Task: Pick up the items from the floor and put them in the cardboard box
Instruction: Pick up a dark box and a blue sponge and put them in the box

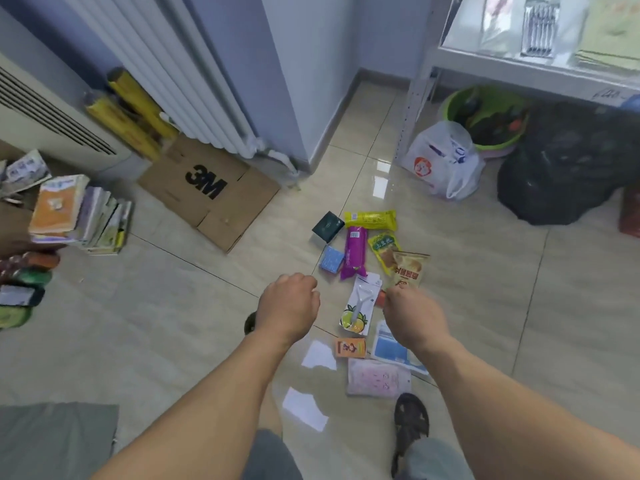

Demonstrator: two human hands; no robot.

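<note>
I see both fists — left hand (290, 306), right hand (414, 315) — curled, holding nothing, above the packets (354, 252); cardboard box (207, 190) lies well apart.

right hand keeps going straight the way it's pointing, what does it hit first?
Probably the tan snack bag: the right hand points up-frame and its knuckles already overlap the bag's lower edge. A small orange item sits beside them. Depth is unclear, since the hand is above the floor.
</note>
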